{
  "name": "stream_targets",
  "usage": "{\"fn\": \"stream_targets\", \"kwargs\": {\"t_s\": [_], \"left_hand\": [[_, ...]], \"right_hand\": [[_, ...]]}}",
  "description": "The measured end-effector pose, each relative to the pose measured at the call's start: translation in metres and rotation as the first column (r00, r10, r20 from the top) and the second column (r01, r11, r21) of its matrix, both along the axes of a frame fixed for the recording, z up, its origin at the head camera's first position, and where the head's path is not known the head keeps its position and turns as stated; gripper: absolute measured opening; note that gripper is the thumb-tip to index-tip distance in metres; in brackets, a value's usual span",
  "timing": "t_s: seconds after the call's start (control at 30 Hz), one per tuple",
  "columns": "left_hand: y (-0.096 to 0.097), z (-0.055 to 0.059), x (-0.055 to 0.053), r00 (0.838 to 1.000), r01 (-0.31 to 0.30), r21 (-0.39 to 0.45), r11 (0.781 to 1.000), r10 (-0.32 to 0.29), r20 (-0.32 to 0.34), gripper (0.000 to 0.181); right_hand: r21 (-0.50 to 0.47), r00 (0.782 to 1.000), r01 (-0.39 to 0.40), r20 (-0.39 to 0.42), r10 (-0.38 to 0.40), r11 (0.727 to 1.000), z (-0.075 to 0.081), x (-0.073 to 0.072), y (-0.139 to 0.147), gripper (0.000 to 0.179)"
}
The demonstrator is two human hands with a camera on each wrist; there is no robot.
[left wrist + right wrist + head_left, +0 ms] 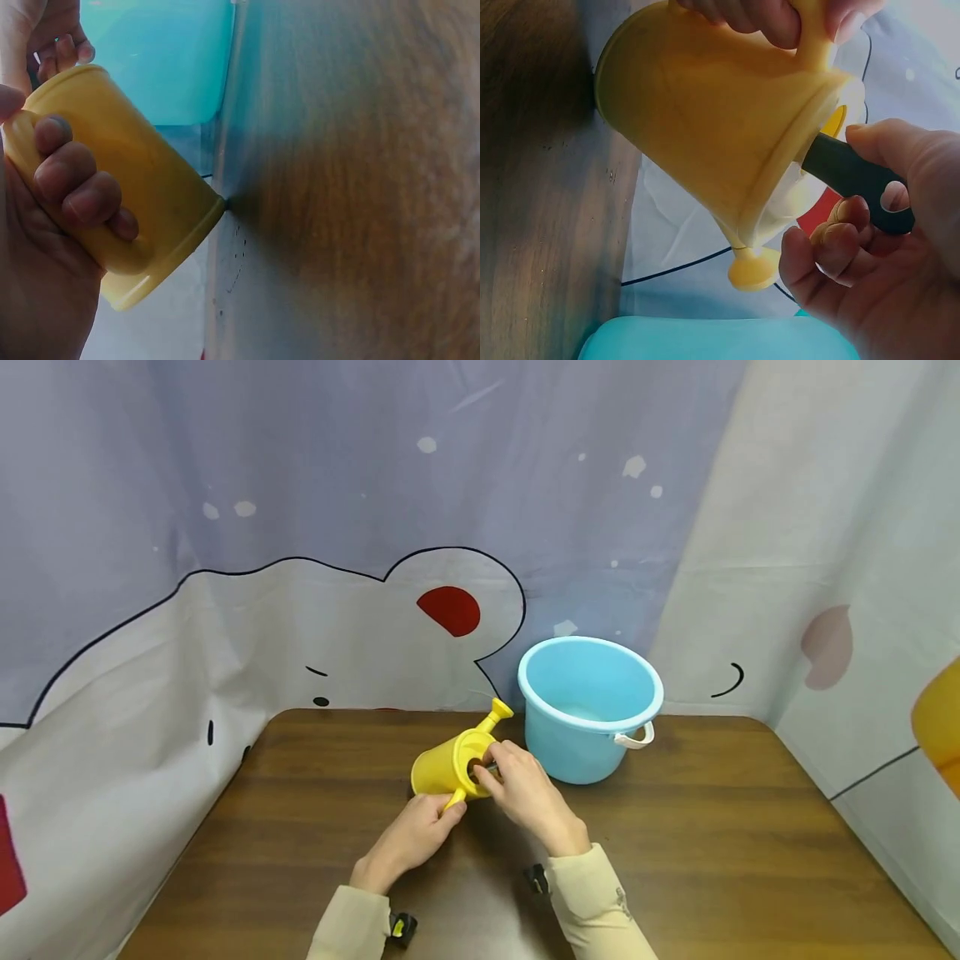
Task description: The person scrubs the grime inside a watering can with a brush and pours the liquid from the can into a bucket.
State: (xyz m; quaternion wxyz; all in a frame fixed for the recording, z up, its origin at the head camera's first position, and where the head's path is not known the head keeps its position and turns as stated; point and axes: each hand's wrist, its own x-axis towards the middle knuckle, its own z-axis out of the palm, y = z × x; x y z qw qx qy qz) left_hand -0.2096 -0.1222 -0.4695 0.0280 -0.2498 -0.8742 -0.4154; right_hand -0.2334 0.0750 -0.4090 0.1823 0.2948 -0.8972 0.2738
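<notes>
A yellow watering can (433,771) is tilted over the wooden table, its bottom rim close to the surface and its opening turned toward the right. My left hand (412,839) grips the can's handle, fingers wrapped around it in the left wrist view. With thumb and fingers my right hand (528,789) holds a dark handle with a hole in its end (855,178). That handle reaches into the can's mouth, where the tool's far end is hidden. The can's spout (497,714) points up and back, toward the bucket.
A light blue bucket (573,747) with a white handle (635,737) stands upright at the back of the table, just right of the can. The brown wooden table (712,852) meets a printed curtain (337,627) along its back edge.
</notes>
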Motion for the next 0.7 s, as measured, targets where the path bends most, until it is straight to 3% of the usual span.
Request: {"fn": "stream_targets", "kwargs": {"t_s": [0.33,0.7], "left_hand": [[0.0003,0.0027,0.0003,0.999,-0.025,-0.057,0.998,0.022,-0.041,0.038],[0.0009,-0.0017,-0.0008,0.999,-0.04,-0.08,0.996,0.037,-0.039,0.04]], "right_hand": [[-0.001,0.998,-0.028,0.059,0.028,1.0,-0.0039,-0.0025,0.0024,0.008],[0.005,0.998,0.012,0.066,-0.012,1.0,0.0029,-0.0002,0.0083,0.009]]}}
